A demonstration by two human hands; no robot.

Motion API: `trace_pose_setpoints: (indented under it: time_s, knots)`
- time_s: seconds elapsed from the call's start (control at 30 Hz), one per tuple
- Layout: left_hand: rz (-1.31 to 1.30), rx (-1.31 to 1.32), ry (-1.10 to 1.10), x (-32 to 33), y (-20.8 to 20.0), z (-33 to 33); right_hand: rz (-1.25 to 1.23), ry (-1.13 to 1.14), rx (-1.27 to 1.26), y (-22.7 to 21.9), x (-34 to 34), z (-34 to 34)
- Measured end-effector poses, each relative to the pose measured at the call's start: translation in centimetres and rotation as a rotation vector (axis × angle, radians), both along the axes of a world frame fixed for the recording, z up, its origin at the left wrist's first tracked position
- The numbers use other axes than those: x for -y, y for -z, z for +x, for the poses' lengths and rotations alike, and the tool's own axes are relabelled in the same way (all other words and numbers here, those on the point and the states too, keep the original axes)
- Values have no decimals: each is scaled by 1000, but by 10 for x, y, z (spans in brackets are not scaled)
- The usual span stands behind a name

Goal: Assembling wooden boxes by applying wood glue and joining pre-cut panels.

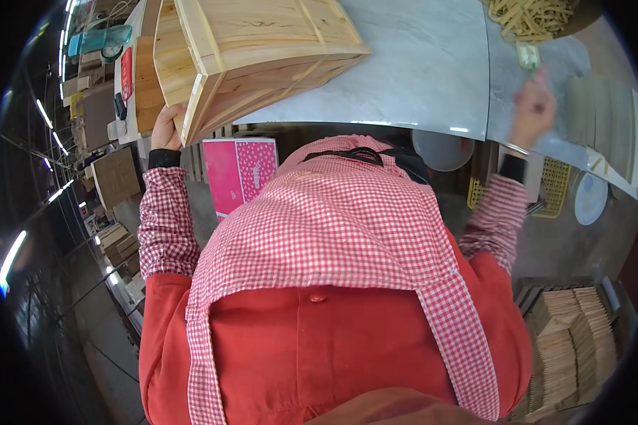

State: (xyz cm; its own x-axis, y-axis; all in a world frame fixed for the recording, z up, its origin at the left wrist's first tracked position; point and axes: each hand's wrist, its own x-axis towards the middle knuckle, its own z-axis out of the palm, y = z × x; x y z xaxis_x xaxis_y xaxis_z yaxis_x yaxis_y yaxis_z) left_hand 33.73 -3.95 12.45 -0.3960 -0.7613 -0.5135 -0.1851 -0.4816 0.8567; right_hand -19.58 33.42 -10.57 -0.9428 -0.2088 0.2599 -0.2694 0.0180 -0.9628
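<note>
Pale wood makes up the slatted crate [255, 49] that sits tilted over the near edge of the grey marble-look table [418, 71], its nearest corner jutting past the edge toward the person. The left hand [167, 126] grips that corner from below and outside, fingers closed on the end board, with a red-checked sleeve running down from the wrist. The right hand [534, 108] is raised over the table's near right part, well apart from the crate; it is smeared by motion, so whether its fingers are spread or curled cannot be told, though it seems to carry nothing large. Just beyond it, at the far right corner of the table, lies a heap of thin light wooden sticks [532, 15] with a small pale green object [527, 54] at its near side. Flat grey sheets [602, 113] are stacked at the right edge. Along the table's left edge stands a wooden board [145, 81] on end beside the crate. Below the table's near edge a pink box [239, 173] stands on the floor, and a yellow plastic basket [554, 188] sits lower right, with stacks of cut wooden pieces [567, 340] farther down. A red-and-white checked apron [333, 234] over a red garment fills the middle of the view.
</note>
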Motion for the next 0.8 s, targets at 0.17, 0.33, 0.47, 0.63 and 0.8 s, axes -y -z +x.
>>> trace_pose_setpoints:
  time_s: [0.17, 0.33, 0.47, 0.63, 0.8]
  knots:
    - [21, 11, 25, 9, 2, 1, 0, -483, 133, 22, 158, 153]
    - [-34, 69, -85, -5, 1, -3, -95, -560, 463, 48, 206, 185]
    - [-12, 69, -120, -6, -1, 2, -118, -536, 480, 42, 217, 178]
    - [16, 7, -35, -9, -4, -5, -431, -450, 855, 46, 208, 176]
    - [26, -25, -30, -8, -4, -11, -266, -578, 821, 57, 225, 189]
